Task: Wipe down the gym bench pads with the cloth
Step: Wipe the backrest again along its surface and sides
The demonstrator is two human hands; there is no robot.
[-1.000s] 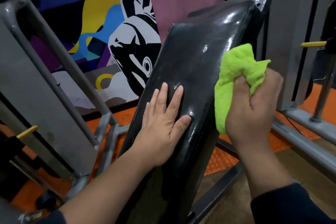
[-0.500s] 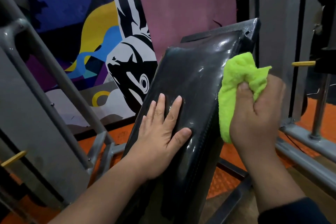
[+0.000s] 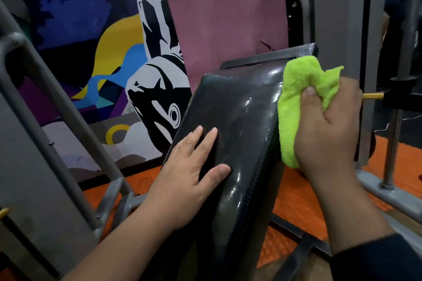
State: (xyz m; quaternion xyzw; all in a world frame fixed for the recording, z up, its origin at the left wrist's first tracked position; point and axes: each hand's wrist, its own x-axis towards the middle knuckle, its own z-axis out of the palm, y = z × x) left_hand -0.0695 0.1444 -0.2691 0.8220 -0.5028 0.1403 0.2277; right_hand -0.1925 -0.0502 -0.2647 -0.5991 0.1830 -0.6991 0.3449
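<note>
Glossy black tilted vinyl bench pad [image 3: 239, 134] centre-scene, bunched lime-green microfibre cloth [image 3: 296, 107] pressed on its right edge, gripped by right hand [image 3: 328, 130], left hand [image 3: 189, 173] flat, fingers straight, on its near face.

Painted wall mural [image 3: 96, 57] behind: blue, yellow, purple shapes, with a black-and-white fish figure [image 3: 157, 107]. Plain mauve wall panel [image 3: 223, 18] to its right. Grey metal machine frame tube [image 3: 57, 109] slants at left. Orange textured floor mat [image 3: 294, 203] below. Small yellow pin handle [image 3: 372, 96] at right, possibly a selector pin.
</note>
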